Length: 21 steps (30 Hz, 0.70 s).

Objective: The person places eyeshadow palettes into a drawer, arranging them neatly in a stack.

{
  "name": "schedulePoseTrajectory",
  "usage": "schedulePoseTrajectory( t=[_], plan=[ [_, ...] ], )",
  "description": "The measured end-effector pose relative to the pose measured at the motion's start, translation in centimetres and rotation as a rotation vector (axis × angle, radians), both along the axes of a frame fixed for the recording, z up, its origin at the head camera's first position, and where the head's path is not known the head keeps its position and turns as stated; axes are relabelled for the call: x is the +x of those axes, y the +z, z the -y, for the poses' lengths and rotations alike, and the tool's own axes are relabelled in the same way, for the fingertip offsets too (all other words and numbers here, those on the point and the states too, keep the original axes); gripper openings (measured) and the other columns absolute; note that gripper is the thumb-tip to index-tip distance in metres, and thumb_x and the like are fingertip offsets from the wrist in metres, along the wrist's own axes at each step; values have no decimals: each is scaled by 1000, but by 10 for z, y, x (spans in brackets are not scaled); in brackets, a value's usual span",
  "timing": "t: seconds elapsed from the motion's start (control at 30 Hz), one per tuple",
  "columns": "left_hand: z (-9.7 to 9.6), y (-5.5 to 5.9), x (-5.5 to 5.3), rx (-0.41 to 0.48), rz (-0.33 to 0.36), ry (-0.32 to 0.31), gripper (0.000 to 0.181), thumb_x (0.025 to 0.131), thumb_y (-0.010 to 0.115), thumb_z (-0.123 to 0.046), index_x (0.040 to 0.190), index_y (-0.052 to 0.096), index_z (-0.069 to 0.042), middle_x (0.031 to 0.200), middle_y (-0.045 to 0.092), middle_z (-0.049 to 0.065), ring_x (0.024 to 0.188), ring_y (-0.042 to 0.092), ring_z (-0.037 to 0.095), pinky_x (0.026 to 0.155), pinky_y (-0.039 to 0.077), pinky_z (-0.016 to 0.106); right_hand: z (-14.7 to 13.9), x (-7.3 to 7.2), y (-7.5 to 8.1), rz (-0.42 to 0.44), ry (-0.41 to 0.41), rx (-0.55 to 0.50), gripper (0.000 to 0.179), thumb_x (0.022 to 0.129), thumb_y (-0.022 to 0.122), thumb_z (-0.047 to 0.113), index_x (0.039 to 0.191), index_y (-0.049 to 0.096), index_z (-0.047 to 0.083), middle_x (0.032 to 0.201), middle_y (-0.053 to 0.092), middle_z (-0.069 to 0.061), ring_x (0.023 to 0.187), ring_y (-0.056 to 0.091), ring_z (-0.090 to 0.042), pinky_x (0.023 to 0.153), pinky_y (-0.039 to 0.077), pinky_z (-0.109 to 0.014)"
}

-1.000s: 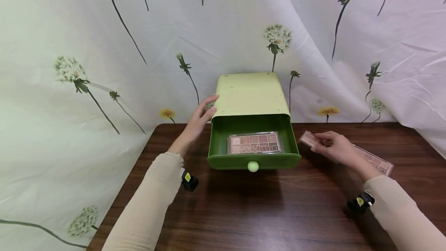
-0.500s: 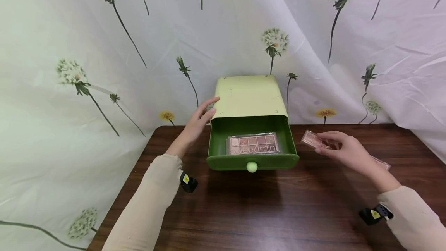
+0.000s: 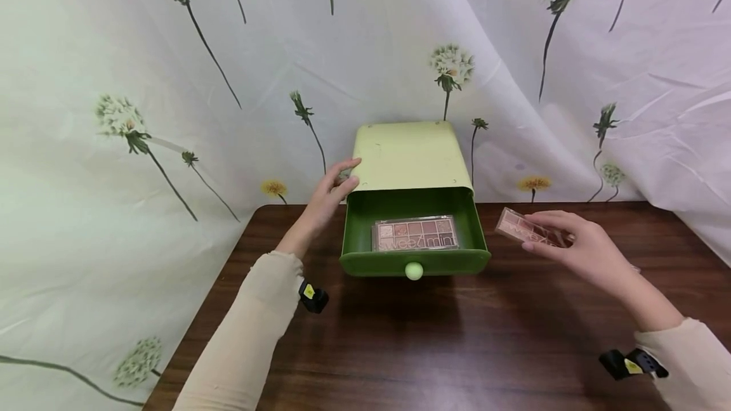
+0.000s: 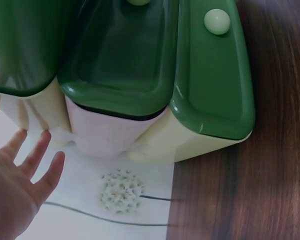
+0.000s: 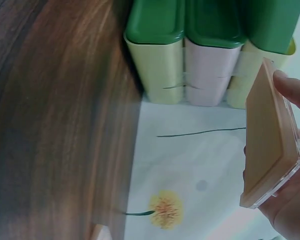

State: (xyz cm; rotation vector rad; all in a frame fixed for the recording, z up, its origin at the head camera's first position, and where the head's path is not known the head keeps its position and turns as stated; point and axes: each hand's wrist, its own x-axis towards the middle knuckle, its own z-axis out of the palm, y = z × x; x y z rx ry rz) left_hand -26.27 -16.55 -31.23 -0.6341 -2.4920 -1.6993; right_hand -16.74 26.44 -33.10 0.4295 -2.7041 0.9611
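Observation:
A small drawer unit with a pale yellow top point(image 3: 411, 154) stands at the table's back edge. Its green top drawer point(image 3: 371, 265) is pulled out, with a clear-lidded eyeshadow palette point(image 3: 415, 233) lying inside. My left hand point(image 3: 325, 198) rests its fingertips against the unit's upper left side; the left wrist view shows the fingers point(image 4: 52, 175) spread. Right of the drawer, my right hand point(image 3: 588, 249) pinches another eyeshadow palette point(image 3: 522, 228) above the table. In the right wrist view, that palette's plain beige back point(image 5: 265, 140) faces the camera.
Lower down, the unit has a pink middle tier point(image 4: 102, 130) and a yellow bottom tier point(image 4: 160, 142), both with green drawer fronts. A sliver of another flat case point(image 3: 635, 268) shows behind my right wrist on the brown table point(image 3: 457, 347). A flowered cloth point(image 3: 257, 49) hangs behind.
My right hand has lifted the palette off the table, drawing slightly right and tilting it. The case lying beneath is now mostly hidden. My left hand has stayed at the unit's side.

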Motion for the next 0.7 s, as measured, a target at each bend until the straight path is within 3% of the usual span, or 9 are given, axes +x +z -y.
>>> schedulePoseTrajectory(
  t=[0.17, 0.37, 0.7],
  plan=[
    [-3, -3, 0, -4, -9, 1, 49, 105, 44, -31, 151, 41, -18, 163, 20, 3, 126, 41, 34, 102, 34, 57, 1, 5, 8, -32, 9, -36, 46, 84, 81, 28, 127, 69, 18, 125, 63, -4, 96, 50, -3, 76, 39, -14],
    [-3, -7, -2, 1, -32, -2, 49, 105, 43, -30, 152, 40, -18, 163, 20, 2, 126, 42, 34, 102, 35, 56, 5, 11, 19, -95, 24, -45, 46, 82, 83, 24, 126, 70, 22, 125, 62, 0, 96, 49, -2, 76, 37, -13],
    [-4, -11, -3, 25, -77, 7, 50, 104, 41, -31, 152, 40, -16, 163, 21, 5, 127, 40, 36, 101, 34, 57, 22, 22, 38, -192, 69, -87, 47, 78, 86, 15, 121, 72, 26, 123, 64, 4, 110, 49, 6, 89, 32, -6]
  ],
)
